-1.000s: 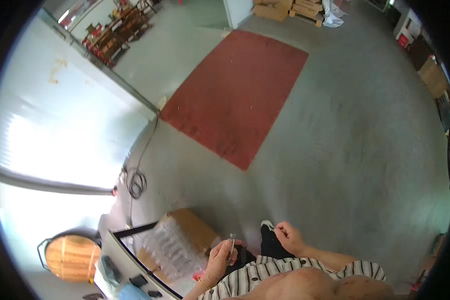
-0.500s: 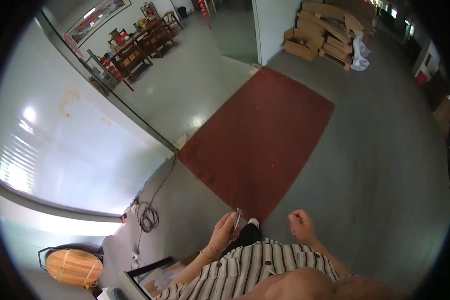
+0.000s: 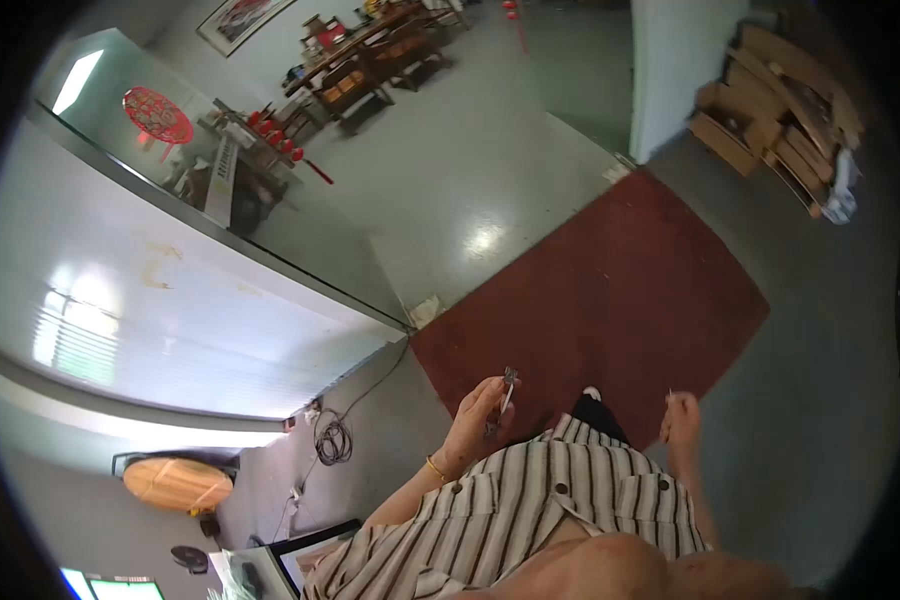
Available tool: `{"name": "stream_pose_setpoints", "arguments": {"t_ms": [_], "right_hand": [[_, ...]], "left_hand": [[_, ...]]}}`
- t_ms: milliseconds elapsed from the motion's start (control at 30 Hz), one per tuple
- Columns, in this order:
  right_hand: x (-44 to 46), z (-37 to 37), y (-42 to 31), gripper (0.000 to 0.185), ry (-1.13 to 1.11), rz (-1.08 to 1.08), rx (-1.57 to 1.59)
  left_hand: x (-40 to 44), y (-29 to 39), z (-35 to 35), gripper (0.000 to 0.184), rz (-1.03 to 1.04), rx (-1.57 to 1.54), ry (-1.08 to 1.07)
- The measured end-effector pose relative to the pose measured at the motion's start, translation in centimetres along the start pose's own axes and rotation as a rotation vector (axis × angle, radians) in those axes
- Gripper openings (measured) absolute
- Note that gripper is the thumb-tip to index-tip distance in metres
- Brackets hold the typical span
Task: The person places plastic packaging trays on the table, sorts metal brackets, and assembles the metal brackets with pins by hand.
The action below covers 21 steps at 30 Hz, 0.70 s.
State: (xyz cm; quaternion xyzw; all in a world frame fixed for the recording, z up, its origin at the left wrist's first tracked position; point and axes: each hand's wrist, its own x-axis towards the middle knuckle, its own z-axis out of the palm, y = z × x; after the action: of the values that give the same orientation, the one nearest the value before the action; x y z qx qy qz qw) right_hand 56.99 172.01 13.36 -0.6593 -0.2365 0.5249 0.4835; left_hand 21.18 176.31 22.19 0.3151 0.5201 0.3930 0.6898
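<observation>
My left hand (image 3: 478,420) is closed around a small metal tool (image 3: 510,380). It has a grey head and a slim silver part, and sticks up past my thumb and fingers; its exact kind is too small to tell. To the right, my right hand (image 3: 681,418) is held closed in front of my body. A thin, pale tip (image 3: 670,393) shows at its fingers, too small to name. Both hands are in front of my striped shirt, above the red mat (image 3: 610,290), and apart from each other.
Along the left runs a glossy white partition (image 3: 200,310), with a coiled black cable (image 3: 332,440) on the floor beside it. Cardboard boxes (image 3: 735,130) are stacked at the upper right. A wooden table (image 3: 360,45) with chairs stands at the back. A round wooden board (image 3: 177,484) is at lower left.
My view has turned left, so the room has shifted to the right. One foot has come forward onto the mat. A pale tip now shows at my right hand; the left hand still grips the tool.
</observation>
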Motion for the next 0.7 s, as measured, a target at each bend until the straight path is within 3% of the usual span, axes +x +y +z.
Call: {"name": "stream_pose_setpoints", "arguments": {"t_ms": [67,167,267,367,467,567,700], "right_hand": [[6.3,5.7,-9.4,0.014,-0.209,-0.025,-0.053],[15.9,13.5,-16.8,0.013,-0.555,-0.385,-0.350],[19.5,21.1,-25.0,0.013,-0.817,-0.663,-0.458],[24.2,26.4,-27.4,0.012,-1.054,-0.646,-0.476],[28.4,30.7,-29.0,0.013,-1.113,-0.783,-0.504],[33.9,33.0,-30.8,0.014,-1.086,-0.746,-0.504],[39.8,35.2,-34.9,0.014,-1.003,-0.423,-0.520]], "left_hand": [[2.8,2.5,1.0,0.044,-0.008,-0.147,0.157],[6.0,7.1,0.6,0.036,0.036,-0.208,0.242],[11.2,8.8,-0.6,0.042,0.045,-0.270,0.245],[18.3,10.1,-1.5,0.045,0.032,-0.316,0.236],[26.8,13.6,-2.3,0.045,0.061,-0.309,0.221],[34.9,18.6,-2.6,0.044,0.100,-0.291,0.141],[40.6,24.3,-2.2,0.045,0.142,-0.262,0.134]]}}
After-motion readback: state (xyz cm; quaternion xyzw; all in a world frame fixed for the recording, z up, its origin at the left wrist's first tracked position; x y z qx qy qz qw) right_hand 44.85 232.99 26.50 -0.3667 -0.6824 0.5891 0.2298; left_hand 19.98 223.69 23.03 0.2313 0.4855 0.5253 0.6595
